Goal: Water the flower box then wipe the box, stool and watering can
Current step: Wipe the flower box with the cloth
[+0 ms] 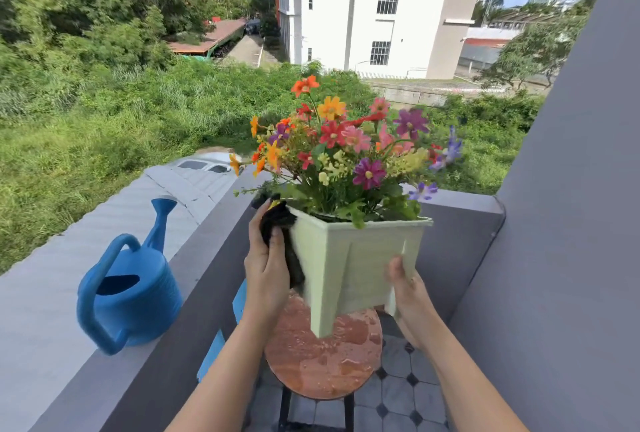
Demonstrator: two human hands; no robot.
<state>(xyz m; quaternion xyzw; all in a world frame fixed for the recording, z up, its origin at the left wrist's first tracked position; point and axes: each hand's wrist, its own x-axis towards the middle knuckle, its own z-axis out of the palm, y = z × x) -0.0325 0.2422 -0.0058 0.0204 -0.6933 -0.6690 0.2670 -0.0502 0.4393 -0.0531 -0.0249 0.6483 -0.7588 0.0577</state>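
A pale green flower box (pixel 349 265) full of colourful flowers (pixel 346 151) is tilted and lifted above the round wooden stool (pixel 323 359), whose top is wet. My left hand (pixel 266 269) presses a black cloth (pixel 277 224) against the box's left side near the rim. My right hand (pixel 407 288) grips the box's lower right corner by one leg. The blue watering can (pixel 128 293) stands upright on the balcony ledge to the left, apart from both hands.
The grey balcony ledge (pixel 52 327) runs along the left, and a grey wall (pixel 561 241) closes in on the right and behind the box. The floor (pixel 398 397) under the stool is tiled. Something blue (pixel 239 300) sits between ledge and stool.
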